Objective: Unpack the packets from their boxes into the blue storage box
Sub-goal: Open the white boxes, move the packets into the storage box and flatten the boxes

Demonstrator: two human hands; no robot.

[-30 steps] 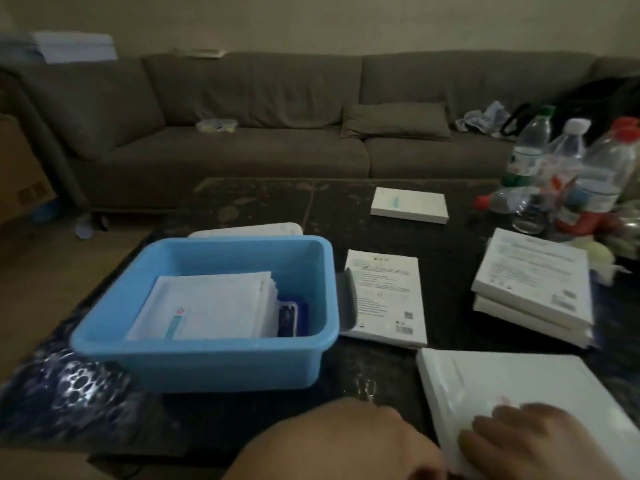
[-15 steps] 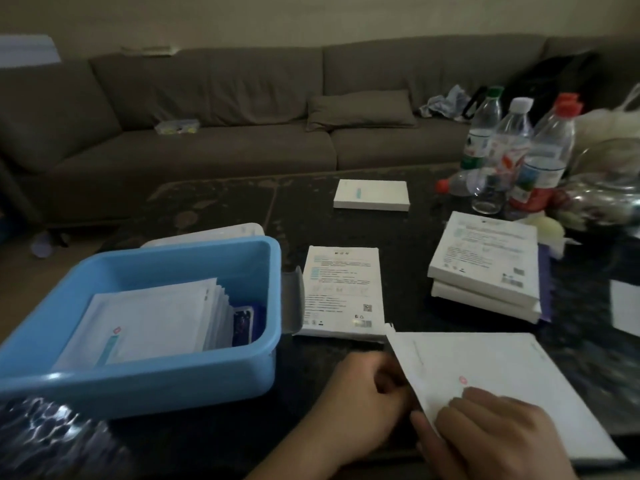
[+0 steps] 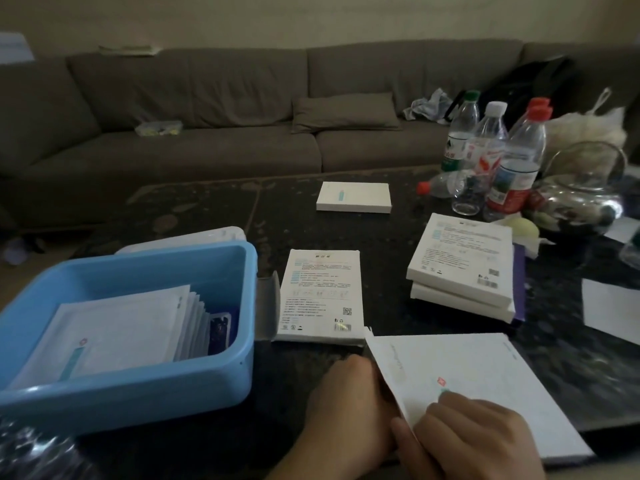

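Two bare hands (image 3: 349, 407), no sleeves

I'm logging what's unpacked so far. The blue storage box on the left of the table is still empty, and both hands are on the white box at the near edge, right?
Not quite. The head view shows the blue storage box already holds a stack of white packets. The rest stands: the left hand and right hand are on the white box.

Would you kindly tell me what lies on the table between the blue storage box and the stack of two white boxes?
In the head view, a single white box lies flat between the blue storage box and the stack of two white boxes, with its grey end flap open.
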